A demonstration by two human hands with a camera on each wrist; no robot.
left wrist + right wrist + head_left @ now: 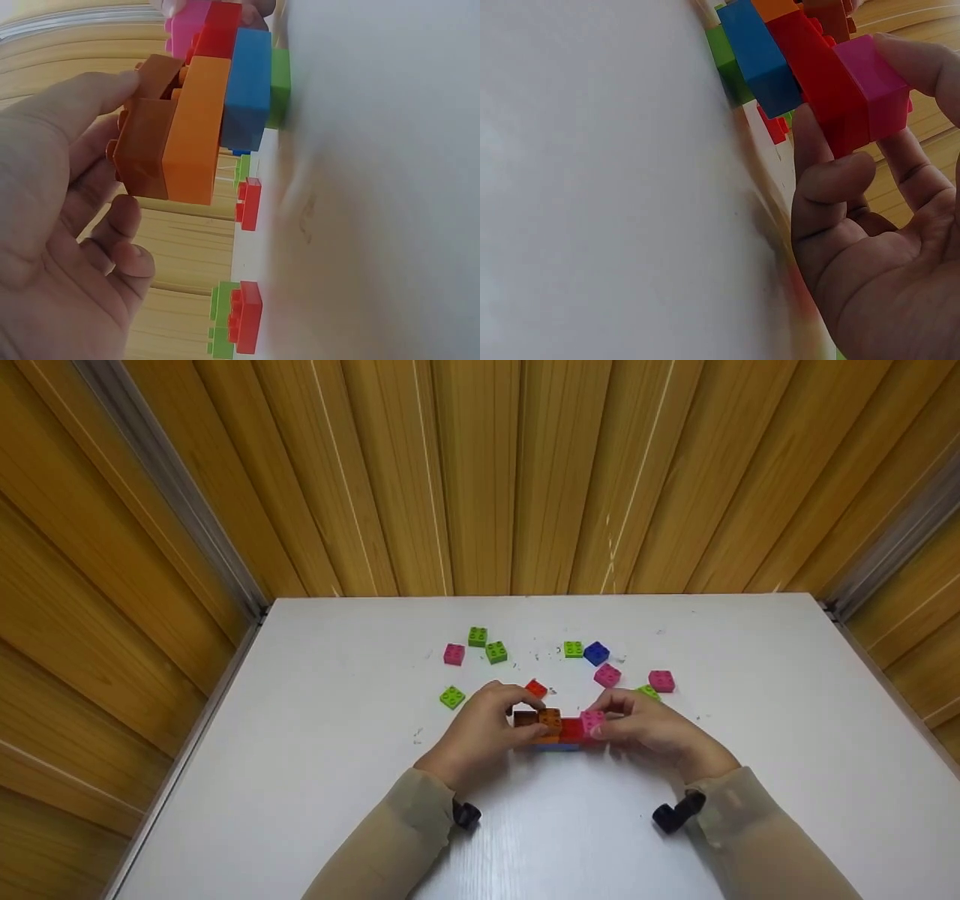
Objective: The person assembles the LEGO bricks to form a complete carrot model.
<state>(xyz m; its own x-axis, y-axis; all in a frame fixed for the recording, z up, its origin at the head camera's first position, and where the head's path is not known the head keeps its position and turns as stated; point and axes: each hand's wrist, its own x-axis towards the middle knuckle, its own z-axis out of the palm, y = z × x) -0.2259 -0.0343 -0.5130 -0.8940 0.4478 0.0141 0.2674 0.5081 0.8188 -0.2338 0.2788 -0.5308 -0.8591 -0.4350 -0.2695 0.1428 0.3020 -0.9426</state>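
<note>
A stepped build of toy bricks stands between the hands near the table's middle. A green brick (280, 90) is lowest, with a long blue brick (247, 90) over it. On the blue one sit an orange brick (196, 131) and a red brick (821, 82), side by side. Two brown bricks top the orange end; my left hand (491, 721) pinches the inner brown brick (550, 720) between thumb and fingers. At the opposite end, my right hand (651, 733) grips a pink brick (592, 721) that sits on the red one, a fingertip also at the red brick's underside.
Loose bricks lie beyond the hands: several green bricks (496, 652), pink bricks (661, 681), a blue brick (596, 652) and a red brick (535, 688). Another green brick (452, 697) lies left of the left hand. Wood-patterned panels (480, 472) close off the white table's back and sides.
</note>
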